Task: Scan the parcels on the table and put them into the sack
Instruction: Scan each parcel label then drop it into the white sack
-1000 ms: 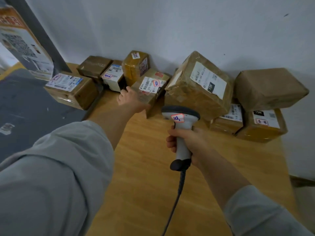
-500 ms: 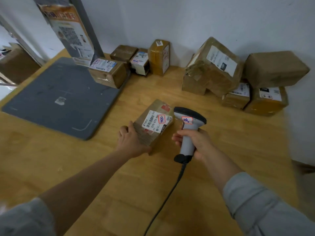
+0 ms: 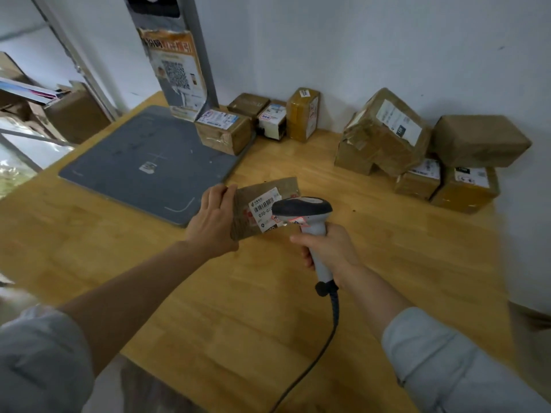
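Over on the left, a grey pad [image 3: 143, 162] lies flat toward the tabletop's far left corner. At its back edge stands a grey post [image 3: 190, 55] bearing a poster. Just right of the pad, above the middle of the wooden table [image 3: 402, 263], the left hand [image 3: 213, 222] grips a brown parcel [image 3: 262, 204] by its left edge, fingers close together and curled over it. The parcel is tilted, its white barcode label [image 3: 262, 208] facing up. The scanner [image 3: 307, 216] is right there, its dark head overlapping the label's right side. The right hand [image 3: 331, 251] is wrapped tight round the scanner's pale handle, and the cable [image 3: 328, 338] trails down toward the near edge. Along the far edge, a labelled box [image 3: 223, 132], a small white one [image 3: 272, 120] and an upright yellow-taped one [image 3: 302, 114] sit in a cluster. Toward the far right corner there is a heap of brown parcels [image 3: 384, 129], some stacked.
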Motion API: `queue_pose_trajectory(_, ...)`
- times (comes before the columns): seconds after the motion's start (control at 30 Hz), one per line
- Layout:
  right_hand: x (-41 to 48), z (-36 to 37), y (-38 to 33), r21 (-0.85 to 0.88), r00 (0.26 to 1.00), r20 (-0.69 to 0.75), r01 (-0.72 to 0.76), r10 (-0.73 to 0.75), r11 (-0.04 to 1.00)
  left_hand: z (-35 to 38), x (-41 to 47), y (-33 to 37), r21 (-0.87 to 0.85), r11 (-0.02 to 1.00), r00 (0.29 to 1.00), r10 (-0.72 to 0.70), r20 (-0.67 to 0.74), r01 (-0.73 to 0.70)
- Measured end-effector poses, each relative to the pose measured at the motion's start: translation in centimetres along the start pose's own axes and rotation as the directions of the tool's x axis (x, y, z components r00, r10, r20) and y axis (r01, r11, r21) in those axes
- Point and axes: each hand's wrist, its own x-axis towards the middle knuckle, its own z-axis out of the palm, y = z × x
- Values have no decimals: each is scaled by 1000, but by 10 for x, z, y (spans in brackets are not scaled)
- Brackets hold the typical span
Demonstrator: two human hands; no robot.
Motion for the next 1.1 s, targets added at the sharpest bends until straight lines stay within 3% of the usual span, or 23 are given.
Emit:
queue_pose_trajectory(0.3, -14, 10, -2, -242, 981, -42, 172, -187, 955, -31, 1, -15, 119, 993, 996, 18, -83, -8)
queue_pose_trajectory(0.5, -22, 17, -6, -244, 963, -33, 253, -269, 936, -38, -7, -22, 123, 992, 992, 14, -123, 1)
queue_pose_trajectory(1.1, -40, 31, -16, -277, 942, 15, 327, -336, 903, -52, -27, -40, 115, 993, 978, -16, -206, 41)
